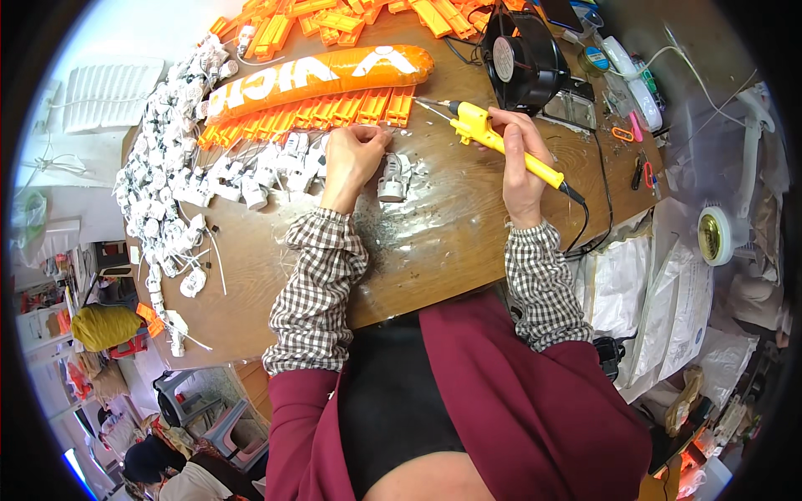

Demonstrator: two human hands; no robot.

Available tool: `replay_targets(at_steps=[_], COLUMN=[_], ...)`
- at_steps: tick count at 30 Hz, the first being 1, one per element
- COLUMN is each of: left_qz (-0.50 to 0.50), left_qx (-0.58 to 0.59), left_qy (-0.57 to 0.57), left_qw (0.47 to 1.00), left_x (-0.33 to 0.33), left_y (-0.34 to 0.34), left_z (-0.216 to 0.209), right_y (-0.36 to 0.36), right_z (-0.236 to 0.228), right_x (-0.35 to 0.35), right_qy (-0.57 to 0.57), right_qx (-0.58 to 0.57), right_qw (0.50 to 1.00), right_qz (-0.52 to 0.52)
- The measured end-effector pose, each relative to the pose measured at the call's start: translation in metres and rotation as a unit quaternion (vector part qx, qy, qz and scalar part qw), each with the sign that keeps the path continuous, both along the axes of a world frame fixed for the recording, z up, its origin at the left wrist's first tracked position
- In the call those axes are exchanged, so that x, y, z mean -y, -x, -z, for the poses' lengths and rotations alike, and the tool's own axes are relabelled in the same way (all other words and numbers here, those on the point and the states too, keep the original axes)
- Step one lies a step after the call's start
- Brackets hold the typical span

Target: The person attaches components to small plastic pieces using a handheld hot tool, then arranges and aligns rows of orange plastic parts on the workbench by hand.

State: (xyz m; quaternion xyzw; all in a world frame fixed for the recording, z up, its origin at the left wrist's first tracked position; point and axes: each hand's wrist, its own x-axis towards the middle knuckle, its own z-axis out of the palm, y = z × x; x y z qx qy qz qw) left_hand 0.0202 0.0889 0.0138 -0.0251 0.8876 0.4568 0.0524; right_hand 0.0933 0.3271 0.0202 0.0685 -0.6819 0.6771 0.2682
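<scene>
My right hand (525,163) is wrapped round a yellow soldering iron (501,146), whose tip points left toward the row of orange plastic holders (334,110). My left hand (352,163) is closed in a pinch at the near edge of that row; whatever its fingertips hold is too small or hidden to name. Just right of it, a white socket-like part (391,185) stands on the table. More white parts with wires (255,188) lie left of my left hand. On the holders rests a long orange plastic-covered roll (322,79) with white lettering.
A black fan (526,63) stands at the back right, near a solder spool (595,58), a white power strip (635,83) and scissors (648,175). White wired parts are heaped at the left (163,159). Loose orange pieces (334,21) lie behind. Another person (180,472) is at lower left.
</scene>
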Motion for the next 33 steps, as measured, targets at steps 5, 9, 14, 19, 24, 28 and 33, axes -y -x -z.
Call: replay_targets(at_steps=[5,9,14,19,24,28,33], left_qz=[0.003,0.005,-0.008,-0.034,-0.041,-0.023,-0.022], left_qx=[-0.005,0.007,-0.009,-0.024,0.005,-0.018,-0.018], left_qy=[-0.007,-0.015,-0.036,-0.075,-0.064,-0.016,0.012], left_qw=[1.0,1.0,0.999,0.996,0.997,0.999,1.0], left_x=[0.001,0.0,-0.001,-0.001,-0.003,-0.007,-0.009], left_y=[0.0,-0.002,-0.005,-0.006,0.0,0.002,0.002], left_z=[0.0,-0.003,0.007,0.009,0.003,0.002,0.0], right_y=[0.0,0.0,0.0,0.001,0.009,0.009,0.005], right_z=[0.0,-0.001,-0.003,-0.006,-0.009,-0.011,-0.013], right_x=[0.001,0.002,0.004,0.006,0.007,0.008,0.008], right_qy=[0.001,0.001,-0.002,-0.01,-0.084,-0.136,-0.159], right_qx=[0.01,0.011,0.012,0.013,-0.036,-0.042,-0.04], right_qw=[1.0,1.0,1.0,1.0,0.996,0.989,0.986], right_qz=[-0.004,-0.011,-0.016,-0.022,-0.018,-0.028,-0.029])
